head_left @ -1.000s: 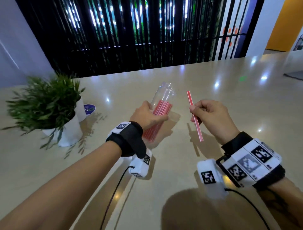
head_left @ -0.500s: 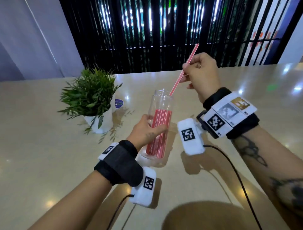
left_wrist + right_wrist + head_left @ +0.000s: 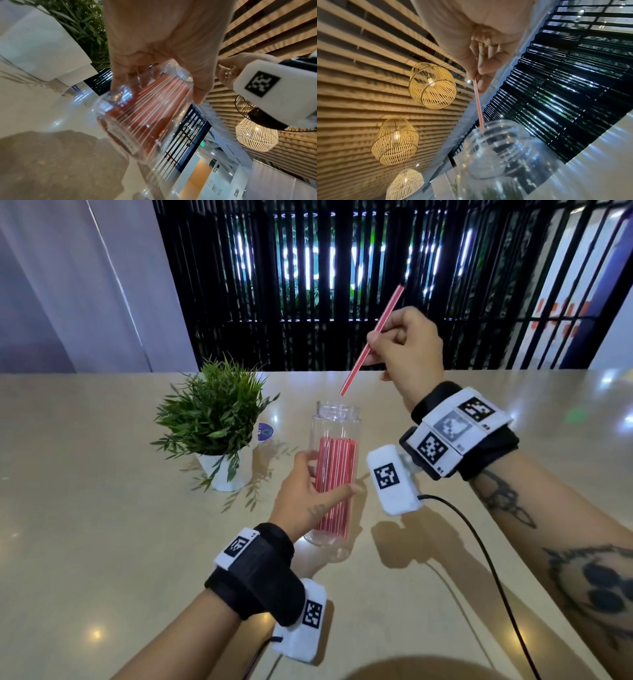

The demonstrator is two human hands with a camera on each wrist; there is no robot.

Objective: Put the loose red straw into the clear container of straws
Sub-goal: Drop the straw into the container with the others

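On a beige table (image 3: 102, 525), a person's left hand (image 3: 305, 494) wraps its fingers and thumb around a clear container (image 3: 337, 446) standing upright and about half filled with a bundle of red straws (image 3: 334, 484); the left-wrist view shows the fingers curled behind the plastic, a detail hidden from the head camera. Above, the right hand (image 3: 407, 344) pinches one loose red straw (image 3: 371, 340) between thumb and fingertips, tilted, its lower end just over the container's open mouth; from below, the right-wrist view places the tip at the rim, though whether it has entered cannot be told. Two wrist cameras with black bands are visible. Left of the container stand a leafy plant in a white pot (image 3: 226, 470) and a second white pot behind it. Three woven pendant lamps (image 3: 432, 85) hang overhead, and a black slatted screen (image 3: 342, 268) closes the background.
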